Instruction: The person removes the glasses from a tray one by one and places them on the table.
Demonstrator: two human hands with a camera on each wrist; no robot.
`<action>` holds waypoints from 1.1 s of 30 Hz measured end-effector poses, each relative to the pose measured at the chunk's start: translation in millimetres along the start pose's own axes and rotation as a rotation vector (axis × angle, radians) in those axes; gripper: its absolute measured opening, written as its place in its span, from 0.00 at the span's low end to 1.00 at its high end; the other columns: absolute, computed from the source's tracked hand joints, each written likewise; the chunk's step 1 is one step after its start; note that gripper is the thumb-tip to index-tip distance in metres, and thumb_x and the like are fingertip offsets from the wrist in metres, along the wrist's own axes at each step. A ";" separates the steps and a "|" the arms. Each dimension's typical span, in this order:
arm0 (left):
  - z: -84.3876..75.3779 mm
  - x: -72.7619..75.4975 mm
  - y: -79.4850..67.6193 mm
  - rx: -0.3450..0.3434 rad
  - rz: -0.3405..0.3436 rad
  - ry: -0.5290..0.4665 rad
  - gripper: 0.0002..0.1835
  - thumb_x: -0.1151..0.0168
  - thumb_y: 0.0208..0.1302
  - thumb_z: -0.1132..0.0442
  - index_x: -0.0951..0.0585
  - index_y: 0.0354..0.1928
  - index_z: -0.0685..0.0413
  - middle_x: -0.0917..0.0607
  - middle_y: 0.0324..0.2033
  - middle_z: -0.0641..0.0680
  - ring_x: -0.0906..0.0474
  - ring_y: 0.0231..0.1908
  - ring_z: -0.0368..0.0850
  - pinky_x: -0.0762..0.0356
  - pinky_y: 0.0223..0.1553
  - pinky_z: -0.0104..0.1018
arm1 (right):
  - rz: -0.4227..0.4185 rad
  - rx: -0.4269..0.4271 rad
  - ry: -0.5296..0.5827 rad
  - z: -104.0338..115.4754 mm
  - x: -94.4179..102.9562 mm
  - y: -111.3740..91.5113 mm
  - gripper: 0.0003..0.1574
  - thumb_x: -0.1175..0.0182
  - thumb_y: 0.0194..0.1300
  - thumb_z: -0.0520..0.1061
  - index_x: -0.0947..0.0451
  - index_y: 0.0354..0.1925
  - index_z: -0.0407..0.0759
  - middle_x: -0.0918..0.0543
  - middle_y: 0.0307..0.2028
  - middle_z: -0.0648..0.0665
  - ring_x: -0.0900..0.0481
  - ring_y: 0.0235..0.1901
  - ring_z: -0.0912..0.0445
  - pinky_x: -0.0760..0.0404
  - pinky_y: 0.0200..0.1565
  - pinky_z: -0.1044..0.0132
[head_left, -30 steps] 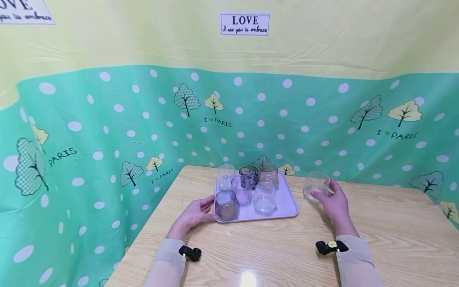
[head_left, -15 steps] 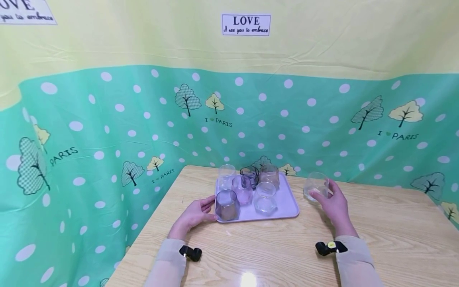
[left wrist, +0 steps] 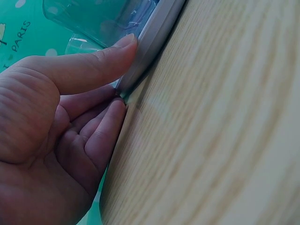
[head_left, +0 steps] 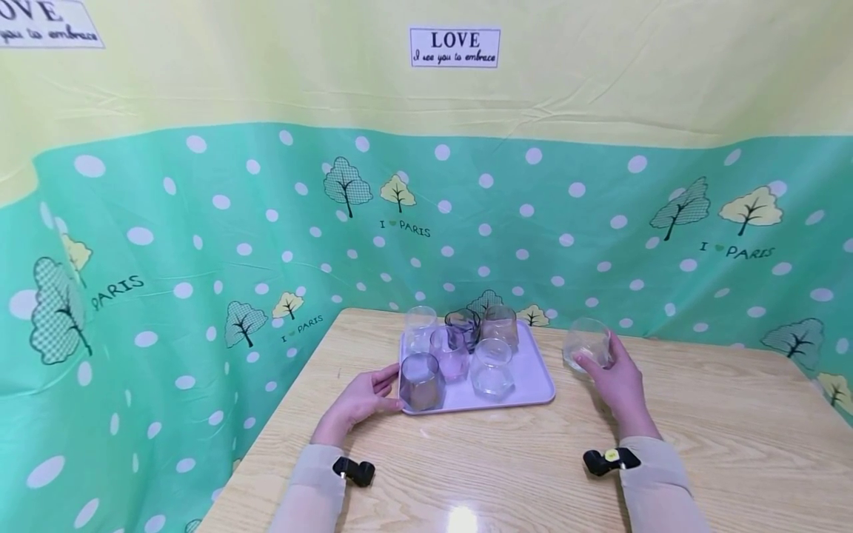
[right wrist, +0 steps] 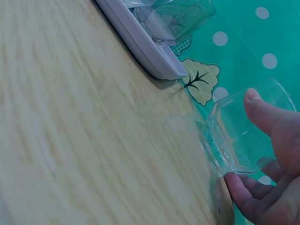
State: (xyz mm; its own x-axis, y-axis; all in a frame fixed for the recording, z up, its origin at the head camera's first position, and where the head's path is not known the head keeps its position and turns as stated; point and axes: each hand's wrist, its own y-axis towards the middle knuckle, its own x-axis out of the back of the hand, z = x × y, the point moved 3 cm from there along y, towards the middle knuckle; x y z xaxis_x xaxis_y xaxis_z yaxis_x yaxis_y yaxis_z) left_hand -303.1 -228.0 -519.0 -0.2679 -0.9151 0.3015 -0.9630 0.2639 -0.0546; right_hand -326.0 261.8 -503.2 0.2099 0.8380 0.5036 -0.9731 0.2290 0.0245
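Note:
On the wooden table lies a light purple tray (head_left: 533, 385) bearing several drinking glasses. My left hand (head_left: 363, 400) is at its near left corner. In the left wrist view, the thumb (left wrist: 101, 65) of that hand lies on the tray's rim and the other fingers bend in against its side. Right of the tray, my right hand (head_left: 620, 377) holds a clear glass (head_left: 588, 344) between thumb and fingers. The right wrist view has this glass (right wrist: 234, 136) close over the table, its base near my fingertips.
Nearest my left hand is a grey glass (head_left: 421, 381). A purple glass (head_left: 449, 357), clear glasses, a dark glass (head_left: 466, 326) and a brownish glass (head_left: 500, 326) share the tray. A green dotted curtain (head_left: 466, 237) hangs right behind the wooden table (head_left: 520, 466).

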 end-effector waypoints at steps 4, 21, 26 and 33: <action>0.8 -0.4 0.2 0.002 -0.002 0.017 0.48 0.21 0.55 0.74 0.34 0.77 0.72 0.34 0.77 0.68 0.34 0.74 0.69 0.31 0.75 0.52 | -0.004 -0.009 -0.002 0.2 -0.7 0.2 0.66 0.34 0.75 0.64 0.65 0.88 0.50 0.55 0.84 0.31 0.44 0.77 0.25 0.40 0.78 0.32; -3.7 -0.5 -1.3 -0.001 -0.006 0.002 0.48 0.22 0.56 0.75 0.35 0.78 0.73 0.35 0.78 0.69 0.35 0.75 0.68 0.32 0.76 0.53 | 0.036 -0.048 0.019 1.2 0.0 2.1 0.74 0.33 0.70 0.71 0.70 0.87 0.46 0.59 0.84 0.27 0.49 0.79 0.25 0.43 0.79 0.33; -2.9 0.0 -1.3 0.004 -0.008 0.008 0.48 0.21 0.56 0.75 0.35 0.77 0.72 0.34 0.78 0.68 0.34 0.75 0.68 0.32 0.76 0.52 | 0.004 -0.046 0.013 8.3 -0.7 -0.4 0.75 0.34 0.70 0.72 0.72 0.87 0.45 0.62 0.83 0.24 0.52 0.79 0.23 0.45 0.78 0.28; 0.3 -0.6 -1.3 0.008 -0.014 0.023 0.48 0.21 0.55 0.74 0.34 0.77 0.72 0.33 0.77 0.68 0.33 0.74 0.68 0.30 0.75 0.51 | -0.064 -0.044 0.030 12.7 -0.9 -3.6 0.75 0.36 0.70 0.74 0.72 0.87 0.48 0.67 0.84 0.26 0.61 0.80 0.24 0.54 0.77 0.24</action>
State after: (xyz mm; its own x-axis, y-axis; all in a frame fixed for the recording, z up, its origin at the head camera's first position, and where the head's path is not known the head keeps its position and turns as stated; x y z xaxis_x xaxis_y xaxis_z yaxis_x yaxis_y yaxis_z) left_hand -301.7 -227.8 -519.4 -0.2540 -0.9112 0.3244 -0.9668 0.2488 -0.0583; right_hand -323.9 253.9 -492.9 0.2751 0.8354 0.4758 -0.9527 0.3035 0.0178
